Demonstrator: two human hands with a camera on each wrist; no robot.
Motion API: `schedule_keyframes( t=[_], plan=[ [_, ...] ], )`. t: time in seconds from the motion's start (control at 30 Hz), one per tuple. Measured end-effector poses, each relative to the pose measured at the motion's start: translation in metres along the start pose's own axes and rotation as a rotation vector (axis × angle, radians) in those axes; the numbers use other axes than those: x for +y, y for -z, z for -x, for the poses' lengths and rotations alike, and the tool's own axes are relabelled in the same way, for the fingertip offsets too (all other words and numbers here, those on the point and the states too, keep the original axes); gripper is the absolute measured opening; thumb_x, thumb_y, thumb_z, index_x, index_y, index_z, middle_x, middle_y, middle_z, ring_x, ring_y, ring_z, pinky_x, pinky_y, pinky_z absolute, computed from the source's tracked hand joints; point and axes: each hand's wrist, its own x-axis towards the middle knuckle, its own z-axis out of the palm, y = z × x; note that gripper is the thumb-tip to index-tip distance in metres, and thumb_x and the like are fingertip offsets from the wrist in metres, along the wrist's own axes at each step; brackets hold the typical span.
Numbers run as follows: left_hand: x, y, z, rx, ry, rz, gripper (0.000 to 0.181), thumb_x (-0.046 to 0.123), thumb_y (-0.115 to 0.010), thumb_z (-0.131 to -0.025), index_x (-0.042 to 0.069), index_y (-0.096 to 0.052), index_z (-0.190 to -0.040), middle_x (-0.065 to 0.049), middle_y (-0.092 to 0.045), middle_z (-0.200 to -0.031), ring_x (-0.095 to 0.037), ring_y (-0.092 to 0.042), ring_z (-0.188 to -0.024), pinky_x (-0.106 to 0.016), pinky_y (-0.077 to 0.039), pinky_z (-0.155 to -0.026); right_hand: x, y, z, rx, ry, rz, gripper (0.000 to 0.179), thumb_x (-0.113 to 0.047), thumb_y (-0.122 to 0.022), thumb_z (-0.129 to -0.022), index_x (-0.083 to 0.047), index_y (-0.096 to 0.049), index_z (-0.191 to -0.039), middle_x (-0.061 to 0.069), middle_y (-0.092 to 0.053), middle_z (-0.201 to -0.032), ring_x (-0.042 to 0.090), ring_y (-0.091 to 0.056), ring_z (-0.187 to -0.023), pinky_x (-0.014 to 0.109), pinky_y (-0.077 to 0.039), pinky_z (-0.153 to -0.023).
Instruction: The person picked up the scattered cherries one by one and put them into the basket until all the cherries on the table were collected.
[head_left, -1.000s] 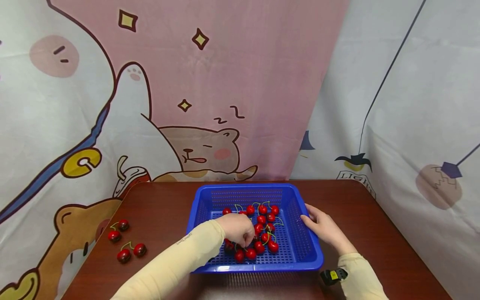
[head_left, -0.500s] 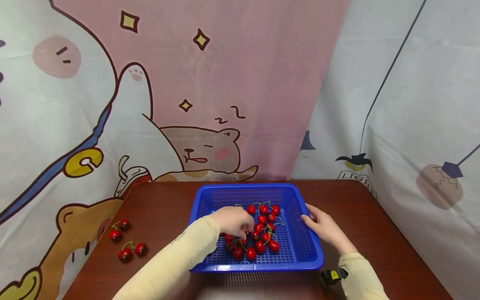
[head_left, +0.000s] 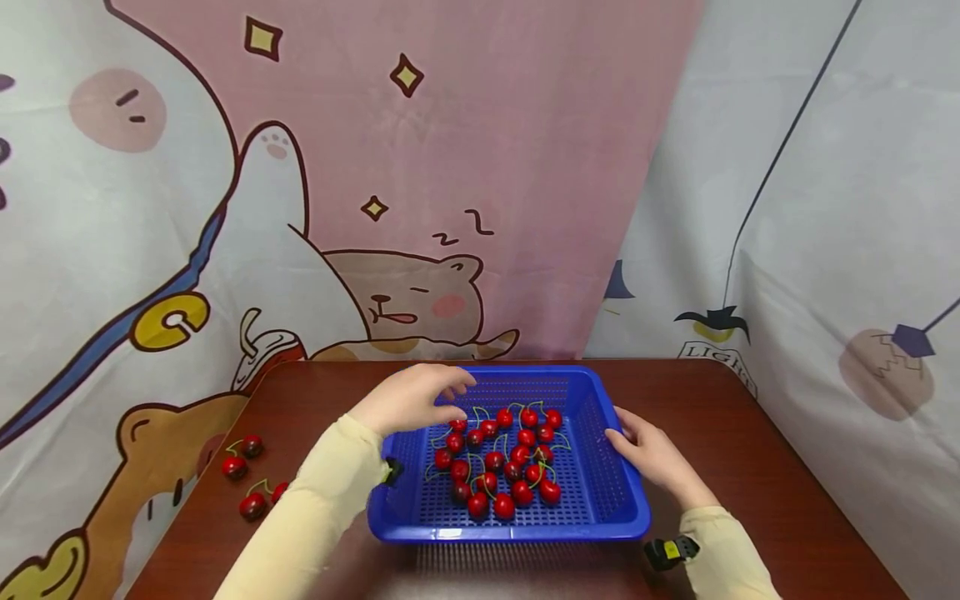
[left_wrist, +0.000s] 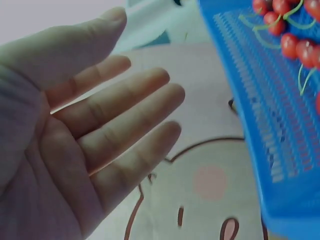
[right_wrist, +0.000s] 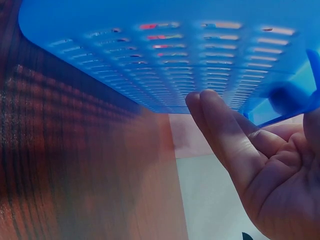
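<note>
A blue plastic basket (head_left: 517, 532) with slotted walls holds several red cherries (head_left: 503, 506) with green stems, spread over its floor. Over its back left corner is my left hand (head_left: 415, 400), fingers extended and thumb apart, holding nothing. In the left wrist view that hand's bare palm (left_wrist: 65, 150) faces the camera, with the basket's edge (left_wrist: 240, 110) to its right. My right hand (head_left: 654, 454) grips the basket's right rim, thumb on top. The right wrist view has its fingers (right_wrist: 220, 120) against the outside of the slotted wall (right_wrist: 175, 65).
Left on the brown table (head_left: 330, 408) lie two pairs of stemmed cherries: one pair (head_left: 235, 467) farther back, another (head_left: 252, 505) nearer and partly hidden by the left sleeve (head_left: 315, 500). A cartoon-printed cloth (head_left: 540, 208) hangs behind the table.
My left hand has lifted out from among the cherries, moved left and back, and its fingers have spread. More cherries show in the basket. The right hand stays on the rim.
</note>
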Motion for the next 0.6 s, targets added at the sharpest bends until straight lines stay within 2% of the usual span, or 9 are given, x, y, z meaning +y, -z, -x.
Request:
schedule_keyframes(
  t=[0.27, 0.43, 0.6],
  plan=[
    [-0.028, 0.017, 0.035, 0.104, 0.158, 0.031, 0.046, 0.026, -0.077, -0.088, 0.008, -0.064, -0.128, -0.008, -0.067, -0.12, -0.024, -0.064, -0.106, -0.046, -0.053, -0.09, 0.001, 0.0, -0.001, 0.001, -0.005, -0.004, 0.06, -0.02, -0.059, -0.101, 0.006, -0.034, -0.148, 0.022, -0.067, -0.108, 0.022, -0.071, -0.075, 0.033, -0.06, -0.061],
    [-0.049, 0.019, 0.056, 0.117, 0.234, 0.07, 0.048, 0.028, -0.077, -0.088, 0.007, -0.064, -0.128, -0.009, -0.066, -0.121, -0.03, -0.061, -0.11, -0.051, -0.05, -0.093, 0.001, -0.001, -0.001, 0.003, -0.015, -0.01, 0.061, -0.021, -0.059, -0.101, 0.005, -0.033, -0.149, 0.022, -0.068, -0.108, 0.022, -0.071, -0.074, 0.033, -0.059, -0.06],
    [-0.073, 0.016, 0.08, 0.112, 0.318, 0.101, 0.053, 0.031, -0.076, -0.088, 0.004, -0.06, -0.132, -0.013, -0.063, -0.128, -0.035, -0.058, -0.118, -0.055, -0.046, -0.098, 0.001, -0.001, -0.001, 0.001, -0.019, -0.015, 0.061, -0.021, -0.06, -0.101, 0.005, -0.033, -0.149, 0.022, -0.068, -0.108, 0.022, -0.071, -0.073, 0.034, -0.059, -0.06]
  ],
)
